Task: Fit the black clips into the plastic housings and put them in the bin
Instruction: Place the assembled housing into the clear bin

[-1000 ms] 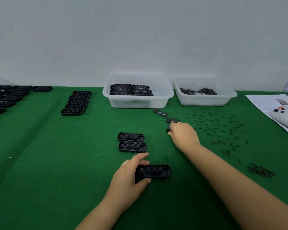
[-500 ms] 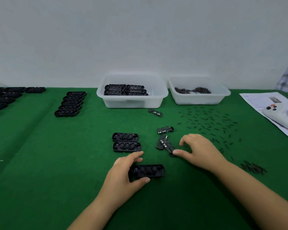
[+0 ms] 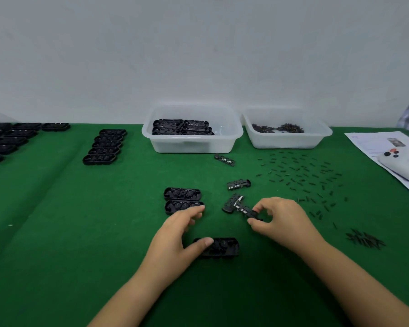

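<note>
A black plastic housing [image 3: 220, 247] lies on the green table near me, and my left hand [image 3: 175, 237] holds its left end with the thumb on its top. My right hand [image 3: 280, 218] pinches a black clip [image 3: 248, 211] that crosses another clip [image 3: 232, 202]. Two more clips [image 3: 238, 184] [image 3: 224, 159] lie farther back. Two open housings [image 3: 182, 193] [image 3: 183, 206] sit side by side left of the clips. The white bin [image 3: 191, 142] at the back holds several finished housings.
A second white bin [image 3: 286, 140] at the back right holds small dark parts. Small black pins [image 3: 300, 175] are scattered on the right, with a heap [image 3: 364, 239] nearer me. Rows of housings [image 3: 104, 147] [image 3: 5, 140] lie at the left. A paper with a white controller [image 3: 399, 161] lies at the far right.
My right hand has drawn back from the far clips toward me and now pinches a clip. The clips have been pulled apart and lie spread out. My left hand stays on the housing.
</note>
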